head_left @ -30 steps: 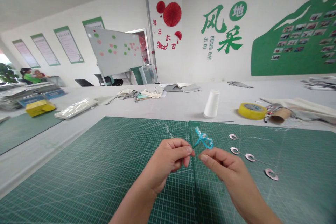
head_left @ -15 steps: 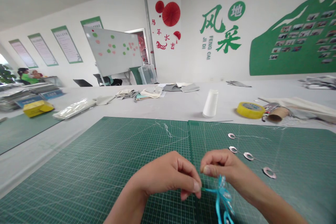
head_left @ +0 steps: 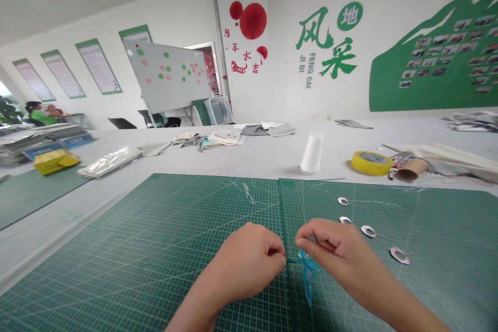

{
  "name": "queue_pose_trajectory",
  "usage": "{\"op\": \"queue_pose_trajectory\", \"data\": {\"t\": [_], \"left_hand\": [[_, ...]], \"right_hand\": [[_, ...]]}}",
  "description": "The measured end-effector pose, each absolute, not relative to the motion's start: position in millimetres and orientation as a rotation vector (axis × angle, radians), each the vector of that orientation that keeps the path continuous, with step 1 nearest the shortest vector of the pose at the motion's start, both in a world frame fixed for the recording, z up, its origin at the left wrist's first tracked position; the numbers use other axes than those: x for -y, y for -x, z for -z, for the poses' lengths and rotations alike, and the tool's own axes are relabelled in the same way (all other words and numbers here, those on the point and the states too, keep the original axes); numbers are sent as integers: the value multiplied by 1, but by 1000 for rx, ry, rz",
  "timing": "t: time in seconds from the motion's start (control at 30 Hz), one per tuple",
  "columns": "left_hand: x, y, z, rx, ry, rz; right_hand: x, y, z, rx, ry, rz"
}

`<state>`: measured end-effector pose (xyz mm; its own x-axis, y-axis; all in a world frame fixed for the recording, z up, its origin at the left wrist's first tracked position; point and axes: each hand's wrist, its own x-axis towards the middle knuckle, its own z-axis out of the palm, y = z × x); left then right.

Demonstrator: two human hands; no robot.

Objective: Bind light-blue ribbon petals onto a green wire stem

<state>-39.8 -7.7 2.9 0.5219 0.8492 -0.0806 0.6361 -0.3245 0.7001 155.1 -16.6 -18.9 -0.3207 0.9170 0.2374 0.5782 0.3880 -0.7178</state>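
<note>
My left hand point(head_left: 252, 257) is closed in a pinch on the thin end of a light-blue ribbon bow point(head_left: 309, 276). The ribbon's narrow stem runs right from my left fingertips to the bow, whose loops hang down over the green cutting mat point(head_left: 187, 238). My right hand point(head_left: 338, 249) pinches thumb and forefinger together just above the bow; whatever lies between those fingertips is too small to make out. Beyond my right hand, several small pale rings with threads, one of them a white ring point(head_left: 368, 231), lie on the mat.
A white thread cone point(head_left: 312, 153) stands behind the mat. To its right are a yellow tape roll point(head_left: 371, 163) and a cardboard tube point(head_left: 413, 169). Loose white thread point(head_left: 248, 193) lies on the mat; fabric pieces point(head_left: 225, 136), a plastic-wrapped packet point(head_left: 112, 162) and a yellow box point(head_left: 55, 161) are farther left.
The bow has shifted up and left, with its loops now hanging below my right fingertips. My left hand has moved slightly up and left; my right fingers have come a little lower.
</note>
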Motion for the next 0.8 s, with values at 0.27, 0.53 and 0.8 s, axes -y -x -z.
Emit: {"op": "queue_pose_trajectory", "data": {"t": [0.27,0.53,0.8], "left_hand": [[-7,41,2,-1259,-1776,-660],[-10,39,-1,-1206,-1585,-781],[-8,42,-5,-982,-1204,-871]], "right_hand": [[29,-148,19,2088,1180,-394],[30,-144,25,1939,1200,-385],[25,-138,34,1653,1306,-686]]}}
